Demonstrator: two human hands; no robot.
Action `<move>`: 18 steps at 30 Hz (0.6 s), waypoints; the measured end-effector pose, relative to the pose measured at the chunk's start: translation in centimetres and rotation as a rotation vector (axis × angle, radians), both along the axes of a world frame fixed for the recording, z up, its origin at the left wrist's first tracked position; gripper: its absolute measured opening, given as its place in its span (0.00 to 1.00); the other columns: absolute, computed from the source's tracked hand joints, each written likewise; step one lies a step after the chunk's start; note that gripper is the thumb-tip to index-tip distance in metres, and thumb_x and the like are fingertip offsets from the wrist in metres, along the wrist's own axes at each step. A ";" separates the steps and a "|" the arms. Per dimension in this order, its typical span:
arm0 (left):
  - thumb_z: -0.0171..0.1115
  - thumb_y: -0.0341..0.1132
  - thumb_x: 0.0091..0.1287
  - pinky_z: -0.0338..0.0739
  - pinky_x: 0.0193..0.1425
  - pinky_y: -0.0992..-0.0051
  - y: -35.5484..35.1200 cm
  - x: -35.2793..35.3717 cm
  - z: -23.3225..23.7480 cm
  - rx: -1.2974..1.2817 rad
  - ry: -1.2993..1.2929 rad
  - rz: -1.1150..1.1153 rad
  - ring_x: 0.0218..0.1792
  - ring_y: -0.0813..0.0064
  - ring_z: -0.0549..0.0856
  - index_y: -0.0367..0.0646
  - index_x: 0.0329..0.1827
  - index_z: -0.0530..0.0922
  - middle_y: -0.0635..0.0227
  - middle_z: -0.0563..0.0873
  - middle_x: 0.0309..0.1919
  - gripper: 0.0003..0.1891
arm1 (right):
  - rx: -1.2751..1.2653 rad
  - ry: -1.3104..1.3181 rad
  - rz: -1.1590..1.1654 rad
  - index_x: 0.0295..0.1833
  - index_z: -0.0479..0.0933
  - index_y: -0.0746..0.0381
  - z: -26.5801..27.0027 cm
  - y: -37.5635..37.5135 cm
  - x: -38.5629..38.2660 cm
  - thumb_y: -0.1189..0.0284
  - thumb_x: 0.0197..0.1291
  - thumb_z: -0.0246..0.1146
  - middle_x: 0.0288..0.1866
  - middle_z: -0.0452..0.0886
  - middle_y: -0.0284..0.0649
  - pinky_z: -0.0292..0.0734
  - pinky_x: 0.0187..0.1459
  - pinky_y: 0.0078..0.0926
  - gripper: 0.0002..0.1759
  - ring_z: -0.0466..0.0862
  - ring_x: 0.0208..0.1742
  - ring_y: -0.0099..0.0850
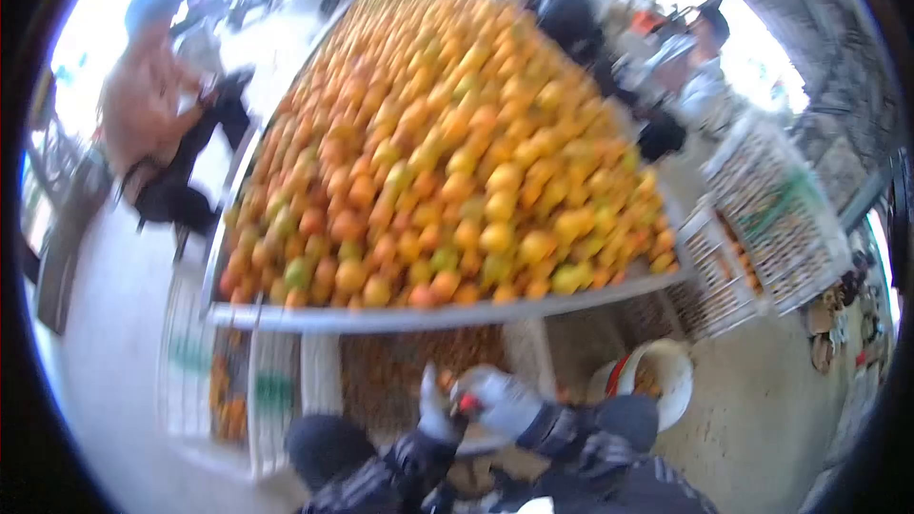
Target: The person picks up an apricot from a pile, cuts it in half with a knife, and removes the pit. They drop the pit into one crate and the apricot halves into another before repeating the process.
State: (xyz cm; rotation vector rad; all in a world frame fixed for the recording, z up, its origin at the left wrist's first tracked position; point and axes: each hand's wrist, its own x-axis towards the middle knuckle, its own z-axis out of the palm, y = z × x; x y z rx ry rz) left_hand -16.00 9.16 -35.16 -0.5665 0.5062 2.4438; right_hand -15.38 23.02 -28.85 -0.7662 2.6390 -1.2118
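Both of my hands wear pale gloves and are close together above my lap, in front of the fruit table. My left hand (437,409) is curled, with a small orange-brown piece (446,380), probably a fruit, at its fingers; blur hides its exact form. Beside it, my right hand (502,402) is closed around a small red thing (468,403), perhaps a tool's handle, mostly covered by the glove. Just beyond the hands, a big heap of round orange, yellow and greenish fruit (447,162) fills a metal-rimmed table (447,315).
Under the table stand white crates (276,400) and a bin of brownish scraps (381,371). A white bucket (671,381) is at my right. White crates (776,209) lean further right. One person (157,105) sits left of the table, others (705,76) at the right.
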 end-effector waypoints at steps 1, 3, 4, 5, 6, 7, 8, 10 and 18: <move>0.38 0.61 0.64 0.79 0.39 0.64 -0.2 0.1 2.7 0.124 -0.077 -0.072 0.30 0.63 0.82 0.34 0.48 0.74 0.57 0.83 0.34 0.35 | 0.079 -0.006 -0.031 0.47 0.75 0.56 0.9 -0.4 0.2 0.72 0.46 0.62 0.47 0.74 0.43 0.71 0.51 0.34 0.18 0.76 0.48 0.42; 0.41 0.65 0.60 0.79 0.39 0.61 0.3 0.0 -0.5 -0.048 -0.003 -0.010 0.32 0.62 0.83 0.42 0.39 0.75 0.59 0.82 0.29 0.32 | 0.256 -0.081 -0.021 0.55 0.72 0.54 0.8 -0.7 0.0 0.71 0.45 0.62 0.51 0.72 0.44 0.71 0.51 0.33 0.26 0.76 0.50 0.43; 0.42 0.65 0.60 0.79 0.39 0.61 -0.1 -0.1 -3.0 0.055 -0.049 -0.023 0.33 0.61 0.83 0.43 0.37 0.74 0.59 0.82 0.30 0.31 | 0.286 -0.122 -0.015 0.56 0.71 0.53 1.4 -0.9 -0.2 0.72 0.44 0.61 0.52 0.71 0.44 0.72 0.51 0.33 0.28 0.76 0.50 0.43; 0.44 0.65 0.59 0.79 0.38 0.60 0.0 -0.8 -4.4 0.156 -0.102 -0.039 0.33 0.60 0.83 0.44 0.36 0.73 0.58 0.82 0.30 0.30 | 0.314 -0.170 -0.007 0.58 0.70 0.53 2.1 -1.0 -0.2 0.73 0.44 0.60 0.53 0.70 0.44 0.72 0.50 0.34 0.30 0.75 0.50 0.44; 0.45 0.65 0.59 0.79 0.39 0.59 0.4 -0.6 -2.6 0.074 -0.058 0.069 0.34 0.57 0.82 0.45 0.35 0.72 0.57 0.81 0.31 0.29 | 0.308 -0.128 0.012 0.58 0.70 0.52 2.5 -1.0 -0.2 0.74 0.43 0.59 0.51 0.71 0.45 0.72 0.49 0.35 0.30 0.76 0.49 0.45; 0.45 0.63 0.60 0.77 0.43 0.56 0.2 -0.7 -5.6 -0.020 0.033 0.054 0.38 0.55 0.81 0.45 0.35 0.71 0.55 0.81 0.34 0.27 | 0.303 -0.107 0.035 0.59 0.69 0.51 2.0 -0.8 -0.2 0.72 0.44 0.59 0.48 0.72 0.45 0.73 0.47 0.36 0.29 0.77 0.47 0.45; 0.43 0.67 0.59 0.73 0.32 0.63 0.1 -1.0 -5.8 -0.074 0.026 0.039 0.26 0.63 0.77 0.46 0.27 0.72 0.63 0.76 0.22 0.30 | 0.325 -0.133 0.039 0.57 0.70 0.51 2.1 -0.8 -0.3 0.71 0.46 0.58 0.46 0.73 0.45 0.73 0.46 0.37 0.27 0.77 0.45 0.45; 0.43 0.66 0.61 0.67 0.19 0.71 0.4 -0.5 -2.9 -0.082 0.013 0.053 0.16 0.73 0.73 0.46 0.21 0.74 0.71 0.73 0.11 0.30 | 0.332 -0.108 0.032 0.52 0.73 0.54 2.0 -1.0 0.1 0.68 0.48 0.57 0.40 0.75 0.45 0.73 0.42 0.38 0.21 0.78 0.43 0.45; 0.43 0.64 0.61 0.69 0.21 0.71 0.5 -0.2 -2.0 -0.188 0.095 0.027 0.17 0.72 0.74 0.46 0.23 0.74 0.70 0.74 0.13 0.29 | 0.018 0.157 -0.014 0.32 0.78 0.59 -0.4 -0.4 0.4 0.69 0.42 0.62 0.29 0.79 0.47 0.72 0.35 0.37 0.09 0.79 0.32 0.46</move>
